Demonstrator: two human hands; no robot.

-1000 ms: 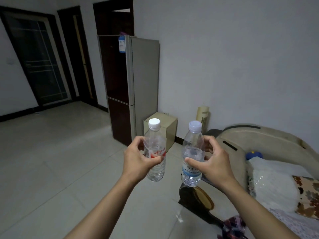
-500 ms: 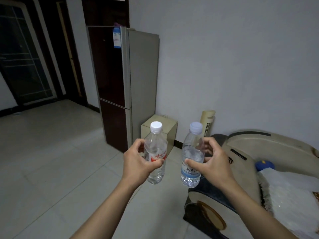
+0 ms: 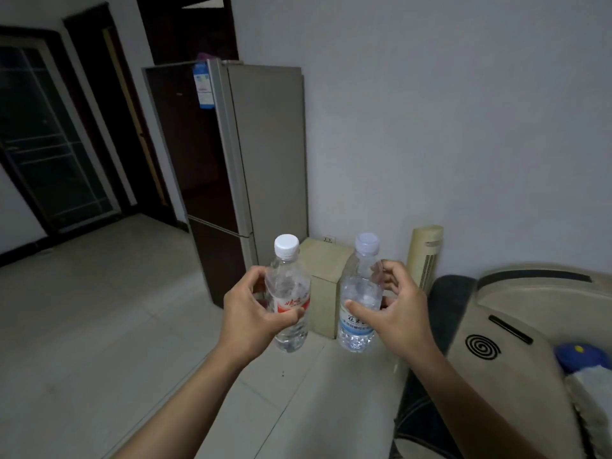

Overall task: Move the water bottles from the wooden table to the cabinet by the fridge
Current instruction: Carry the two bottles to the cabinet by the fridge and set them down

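My left hand (image 3: 253, 308) grips a clear water bottle with a red label and white cap (image 3: 288, 293), held upright. My right hand (image 3: 395, 313) grips a second clear bottle with a blue label and pale cap (image 3: 359, 293), also upright. Both bottles hang in the air in front of me, side by side. Behind them, between the two bottles, stands a small beige cabinet (image 3: 326, 279) on the floor against the wall. It sits just right of a tall fridge (image 3: 238, 160) with dark doors and a grey side.
A cream tower fan (image 3: 424, 256) stands right of the cabinet by the wall. A beige padded chair (image 3: 516, 326) with a dark cushion fills the right side, with a blue object on it. Pale tiled floor (image 3: 99, 326) stretches left toward dark doors.
I have walked closer to the fridge and cabinet, which now look larger. Both hands still hold their bottles upright, in the same grips.
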